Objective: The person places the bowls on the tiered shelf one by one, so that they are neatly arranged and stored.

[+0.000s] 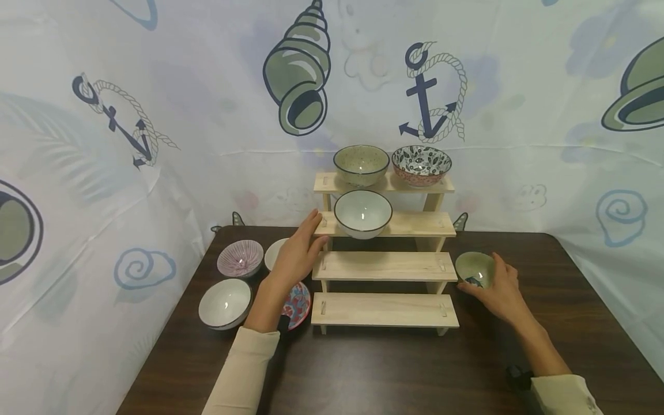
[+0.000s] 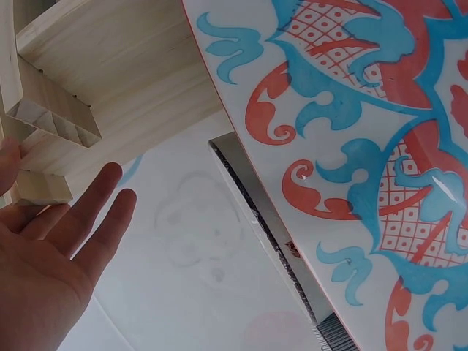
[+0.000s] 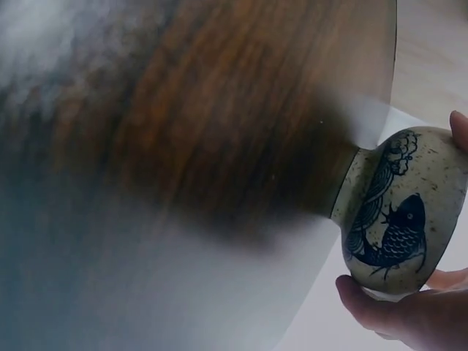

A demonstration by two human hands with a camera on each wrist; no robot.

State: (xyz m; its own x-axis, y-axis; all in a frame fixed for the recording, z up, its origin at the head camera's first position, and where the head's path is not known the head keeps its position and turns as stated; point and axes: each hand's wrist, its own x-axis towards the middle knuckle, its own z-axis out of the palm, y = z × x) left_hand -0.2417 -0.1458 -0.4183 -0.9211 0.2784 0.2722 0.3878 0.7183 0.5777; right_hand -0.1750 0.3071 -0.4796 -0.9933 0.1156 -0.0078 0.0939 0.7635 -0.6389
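The right hand (image 1: 500, 294) holds a small green, round ceramic bowl with a dark-blue fish motif (image 1: 473, 266) between thumb and fingers, at the table just right of the stand. In the right wrist view its rounded wall is pale and brown-speckled, narrowing to a short ring foot; whether the foot rests on the wood, I cannot tell.

The left hand (image 1: 293, 262) touches the left end of a four-tier stepped stand of pale, grained wood (image 1: 384, 266); its fingers are extended, two of them parted.

On the stand's top tier sit a speckled olive-green bowl with a dark rim (image 1: 359, 163) and, beside it, a bowl with a black-and-white patterned inside and reddish outside (image 1: 422, 164). One tier down is a smooth white bowl with a thin dark rim (image 1: 363, 213).

Left of the stand are a bowl with fine purplish radiating stripes (image 1: 240, 258), a plain glossy white bowl (image 1: 225, 304), a partly hidden white dish (image 1: 273, 253) and a glazed red-and-blue patterned dish (image 1: 299, 305). The dark-brown wood-grain table (image 1: 394, 374) has a soft sheen, and creased pale cloth printed with shells and anchors (image 1: 207, 104) hangs behind.
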